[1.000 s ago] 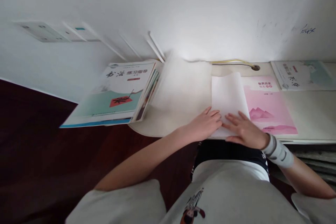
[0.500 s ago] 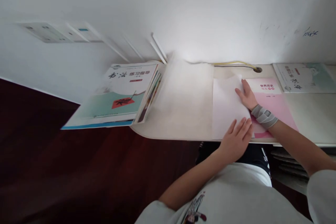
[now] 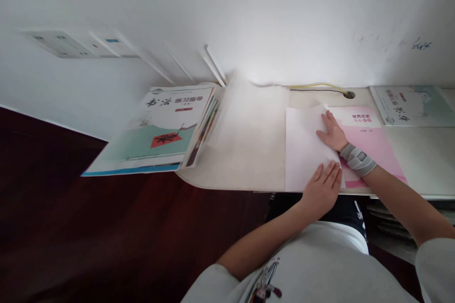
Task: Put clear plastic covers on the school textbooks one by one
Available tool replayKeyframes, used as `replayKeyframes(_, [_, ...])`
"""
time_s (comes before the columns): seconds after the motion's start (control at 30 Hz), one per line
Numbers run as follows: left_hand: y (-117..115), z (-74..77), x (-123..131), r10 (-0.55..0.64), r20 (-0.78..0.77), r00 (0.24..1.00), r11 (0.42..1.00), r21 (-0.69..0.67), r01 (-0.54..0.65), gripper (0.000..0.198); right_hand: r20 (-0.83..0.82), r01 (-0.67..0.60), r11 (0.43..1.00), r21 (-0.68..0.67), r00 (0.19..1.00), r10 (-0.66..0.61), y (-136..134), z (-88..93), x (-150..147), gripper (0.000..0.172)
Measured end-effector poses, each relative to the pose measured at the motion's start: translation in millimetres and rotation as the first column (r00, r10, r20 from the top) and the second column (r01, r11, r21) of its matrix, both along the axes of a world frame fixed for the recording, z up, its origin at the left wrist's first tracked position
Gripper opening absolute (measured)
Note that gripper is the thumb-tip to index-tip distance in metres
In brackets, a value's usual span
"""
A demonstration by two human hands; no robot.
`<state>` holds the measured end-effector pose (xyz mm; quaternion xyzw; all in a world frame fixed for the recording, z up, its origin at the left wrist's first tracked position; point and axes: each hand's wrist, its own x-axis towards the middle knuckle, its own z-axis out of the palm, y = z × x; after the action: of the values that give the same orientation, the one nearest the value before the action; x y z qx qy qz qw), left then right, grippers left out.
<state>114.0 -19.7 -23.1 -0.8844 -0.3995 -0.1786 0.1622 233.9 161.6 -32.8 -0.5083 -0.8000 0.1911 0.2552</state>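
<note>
A cream desk [image 3: 245,156] runs along a white wall [image 3: 284,19]; the left hand [image 3: 323,187] and right hand [image 3: 332,133] rest open, fingers extended, on a white paper sheet [image 3: 304,147]; it overlaps the left part of a pink world history book [image 3: 373,151]; a grey wrist wrap [image 3: 358,158] circles the right wrist; calligraphy workbooks lie at either side, the left one [image 3: 159,123] atop a stack.

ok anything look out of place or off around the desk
Two things. The stack of books juts out past the rounded corner of the desk, over the floor, so it seems only partly supported. Also, the white wall has a dark scribble at the right, like stray pen. Nothing looks spilled.
</note>
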Motion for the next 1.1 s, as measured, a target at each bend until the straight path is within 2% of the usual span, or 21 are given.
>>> replayKeyframes(0.2, [-1, 8.2, -13, 0.031, 0.022, 0.999, 0.999, 0.013, -0.032, 0.040, -0.028, -0.039, 0.999, -0.003, 0.999, 0.039, -5, 4.1, 0, 0.072])
replayKeyframes(0.37, [-4, 0.2, -12, 0.061, 0.034, 0.998, 0.998, 0.014, -0.062, 0.040, -0.043, 0.036, 0.999, 0.001, 0.998, -0.036, -6, 5.0, -1, 0.073])
replayKeyframes(0.53, [-5, -3.0, -11, 0.068, 0.033, 0.997, 0.998, 0.005, -0.068, 0.040, 0.012, -0.028, 0.999, -0.034, 1.000, 0.029, -11, 13.2, -4, 0.073])
replayKeyframes(0.67, [-7, -2.0, -17, 0.078, 0.005, 0.997, 0.997, -0.029, -0.078, 0.040, 0.063, -0.022, 0.999, -0.030, 0.998, 0.024, -13, 16.2, -6, 0.071])
replayKeyframes(0.87, [-9, -3.6, -18, 0.092, -0.011, 0.996, 0.993, -0.068, -0.093, 0.040, -0.099, -0.129, 0.990, -0.050, 0.987, 0.123, -9, 9.3, 0, 0.072])
replayKeyframes(1.1, [-8, -3.1, -22, 0.128, 0.000, 0.992, 0.990, -0.054, -0.128, 0.040, -0.051, 0.012, 1.000, -0.012, 0.999, -0.012, -8, 3.0, -5, 0.075])
